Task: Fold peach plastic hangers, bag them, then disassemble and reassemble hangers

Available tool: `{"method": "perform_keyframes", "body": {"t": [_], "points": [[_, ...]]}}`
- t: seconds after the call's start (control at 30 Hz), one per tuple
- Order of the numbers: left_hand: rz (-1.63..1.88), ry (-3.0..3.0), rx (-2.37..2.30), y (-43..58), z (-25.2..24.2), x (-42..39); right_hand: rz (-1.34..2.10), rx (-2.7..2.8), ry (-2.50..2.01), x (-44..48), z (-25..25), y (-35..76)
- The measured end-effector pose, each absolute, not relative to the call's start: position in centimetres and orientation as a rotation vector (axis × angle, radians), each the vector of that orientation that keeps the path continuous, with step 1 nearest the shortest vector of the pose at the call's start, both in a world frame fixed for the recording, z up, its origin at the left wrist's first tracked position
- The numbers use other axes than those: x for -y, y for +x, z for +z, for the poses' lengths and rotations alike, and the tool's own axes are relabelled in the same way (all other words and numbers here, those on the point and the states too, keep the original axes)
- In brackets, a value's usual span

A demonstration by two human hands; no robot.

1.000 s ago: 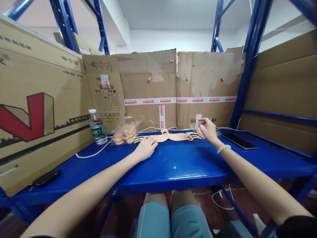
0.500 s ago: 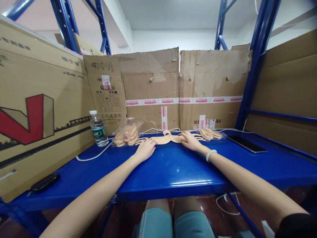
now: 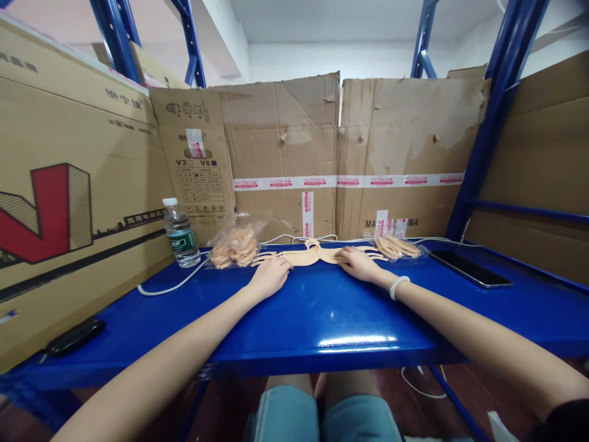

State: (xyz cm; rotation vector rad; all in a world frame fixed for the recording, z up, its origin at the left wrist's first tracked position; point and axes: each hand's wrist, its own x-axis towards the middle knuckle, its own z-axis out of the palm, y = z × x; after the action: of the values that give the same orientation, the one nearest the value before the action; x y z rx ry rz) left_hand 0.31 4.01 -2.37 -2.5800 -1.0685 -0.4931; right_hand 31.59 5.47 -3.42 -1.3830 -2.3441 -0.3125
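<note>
Several beige clothes hangers (image 3: 301, 258) lie overlapped on the blue tabletop (image 3: 299, 313), their hooks pointing towards the back. My left hand (image 3: 271, 276) rests palm down over the hangers' left arm, its fingers laid loosely across it. On the other side, my right hand (image 3: 359, 264), with a pale beaded band at the wrist, lies over the right arm with fingers stretched out. Both hands touch the hangers without closing round them; the thumbs are partly hidden. A clear bag of beige pieces (image 3: 234, 245) sits beside my left hand, and another bagged bundle (image 3: 396, 247) is by my right.
A water bottle (image 3: 181, 236) stands at the left, with a white cable (image 3: 172, 288) curving in front. A black object (image 3: 76, 337) lies near the left edge. At the right is a phone (image 3: 469, 268). Cardboard sheets (image 3: 280, 135) wall the back, and blue posts (image 3: 499, 116) rise there.
The camera view has shifted and tilted slightly. Both hands stay on the hangers with hardly any visible movement.
</note>
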Motion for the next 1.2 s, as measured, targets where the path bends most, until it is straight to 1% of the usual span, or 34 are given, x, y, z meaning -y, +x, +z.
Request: {"method": "perform_keyframes", "body": {"t": [0.23,0.4,0.7,0.97,1.2], "points": [[-0.479,-2.631,1.053,0.7,-1.9,-3.8,-0.298,2.353,-1.346,-6.6,-2.2,32.9],[-0.542,-2.686,1.084,0.6,-1.6,-3.3,-0.235,2.382,-1.254,-7.1,-2.0,33.0],[-0.863,-2.839,1.154,1.7,-1.7,-1.2,-0.163,2.416,-1.167,-6.2,-2.1,32.7],[-1.229,-3.053,1.294,2.5,-1.5,0.1,-0.045,2.394,-1.214,-4.4,-2.1,33.2],[-1.387,-3.247,1.428,2.5,-1.5,0.1,0.12,2.286,-1.258,-2.9,-1.5,33.8]]}}
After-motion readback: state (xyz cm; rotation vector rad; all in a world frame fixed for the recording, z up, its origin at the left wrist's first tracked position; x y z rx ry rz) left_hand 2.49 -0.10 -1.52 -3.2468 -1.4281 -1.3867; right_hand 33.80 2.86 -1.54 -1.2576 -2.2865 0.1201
